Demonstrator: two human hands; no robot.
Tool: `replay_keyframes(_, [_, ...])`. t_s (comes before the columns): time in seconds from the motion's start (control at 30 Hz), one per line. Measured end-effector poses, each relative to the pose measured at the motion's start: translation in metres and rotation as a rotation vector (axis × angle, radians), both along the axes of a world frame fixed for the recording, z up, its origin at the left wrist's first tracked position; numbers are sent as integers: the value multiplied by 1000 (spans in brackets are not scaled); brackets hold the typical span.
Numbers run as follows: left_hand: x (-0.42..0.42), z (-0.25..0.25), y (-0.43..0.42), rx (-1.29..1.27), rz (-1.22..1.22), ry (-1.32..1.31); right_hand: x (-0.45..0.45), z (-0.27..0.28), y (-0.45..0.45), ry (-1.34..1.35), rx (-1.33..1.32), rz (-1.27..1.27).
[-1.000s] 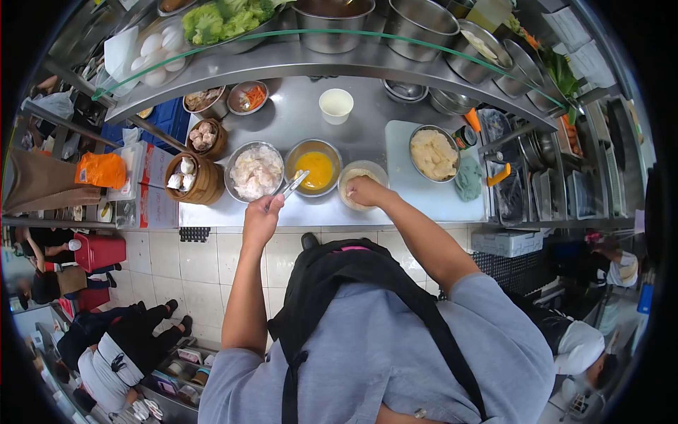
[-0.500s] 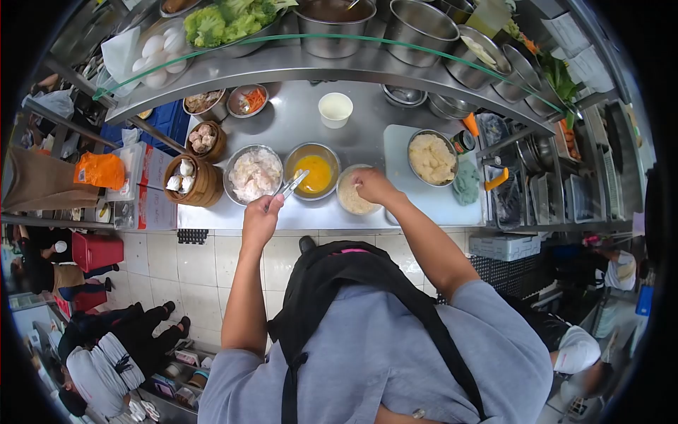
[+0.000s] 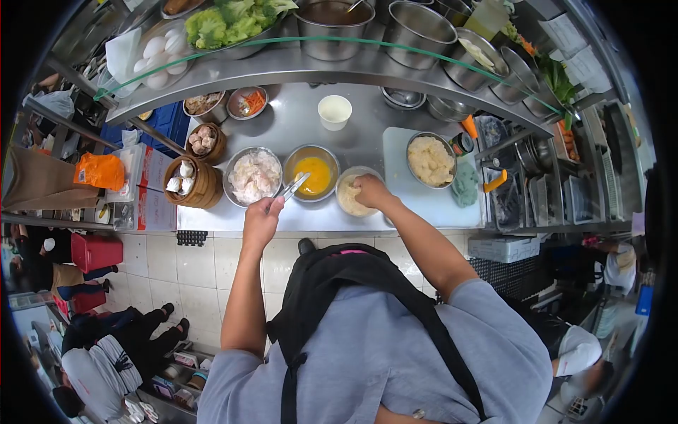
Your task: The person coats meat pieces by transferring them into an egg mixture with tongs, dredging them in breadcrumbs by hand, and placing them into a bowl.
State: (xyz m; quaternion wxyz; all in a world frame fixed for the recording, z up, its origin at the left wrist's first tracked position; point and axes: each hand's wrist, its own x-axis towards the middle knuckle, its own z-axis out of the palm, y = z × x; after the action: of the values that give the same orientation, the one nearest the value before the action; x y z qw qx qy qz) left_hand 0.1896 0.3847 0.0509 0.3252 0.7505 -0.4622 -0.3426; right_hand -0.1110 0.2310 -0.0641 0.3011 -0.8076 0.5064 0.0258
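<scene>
My left hand (image 3: 263, 218) is closed round metal tongs (image 3: 291, 187), whose tips reach over the steel bowl of beaten egg (image 3: 316, 176). In the bowl of pale crumbs (image 3: 347, 201) just to the right, my right hand (image 3: 372, 193) has its fingers bent down into the contents; whatever they hold is hidden. Left of the egg stands a steel bowl of pale, raw-looking pieces (image 3: 253, 177). On the light cutting board (image 3: 397, 155) at the right sits a bowl heaped with a pale yellowish, crumb-like food (image 3: 431, 160).
Bamboo steamers (image 3: 200, 191) with dumplings stand at the left. A white cup (image 3: 335, 113) and a bowl of carrot shreds (image 3: 248, 102) are farther back. A green cloth (image 3: 465, 185) lies on the right. Overhead, a steel shelf (image 3: 318, 67) carries broccoli, eggs and pots. Co-workers are behind on both sides.
My right hand has shifted slightly down within the crumb bowl. My left hand and the tongs hold nearly the same place over the egg. A co-worker at lower left has moved a little.
</scene>
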Motion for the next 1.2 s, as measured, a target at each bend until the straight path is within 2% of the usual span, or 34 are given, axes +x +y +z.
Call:
replay_keyframes(0.1, [3,1,2,1,5,-11,0,24,-1,-27,-43,12])
replay_keyframes(0.17, [3,2,3,-8,2,-17,1,36,5,-126,-210,-36])
replay_keyframes(0.2, [2,3,4,-6,0,-14,-2,30,10,-123,-208,-38])
replay_keyframes(0.27, [2,5,2,43,4,2,-3,23,16,-33,-220,170])
replay_keyframes(0.3, [3,4,0,39,3,1,-4,25,12,-33,-224,169])
replay_keyframes(0.37, [4,2,1,-24,3,-11,-5,32,0,-110,11,162])
replay_keyframes(0.4, [4,3,2,-21,6,-11,-3,36,-5,-110,14,165])
replay_keyframes(0.47, [4,5,2,11,-5,0,1,42,-11,-190,7,-9])
replay_keyframes(0.5, [3,5,2,13,-11,0,4,25,-9,-190,9,-16])
replay_keyframes(0.6, [-1,2,0,13,0,6,20,-8,-3,-249,45,81])
replay_keyframes(0.63, [-2,-2,0,8,-3,15,22,-13,0,-190,48,115])
replay_keyframes(0.67, [-2,-2,-1,-1,-4,23,25,-9,0,-132,49,150])
replay_keyframes(0.8, [1,-1,-4,-33,-1,15,11,18,-4,-172,127,135])
replay_keyframes(0.87, [7,-5,0,-31,15,6,4,27,15,-188,-79,59])
replay_keyframes(0.9, [9,-7,2,-27,18,10,5,26,26,-184,-75,62])
replay_keyframes(0.97, [13,-10,2,-5,49,33,10,23,41,27,-343,2])
replay_keyframes(1.07, [16,-12,3,-13,55,28,8,-11,24,-63,-226,-60])
replay_keyframes(1.17, [18,-11,5,-25,64,37,1,10,-5,-109,-65,-27])
replay_keyframes(1.2, [17,-11,7,-22,61,39,-3,33,-14,-107,-62,-30])
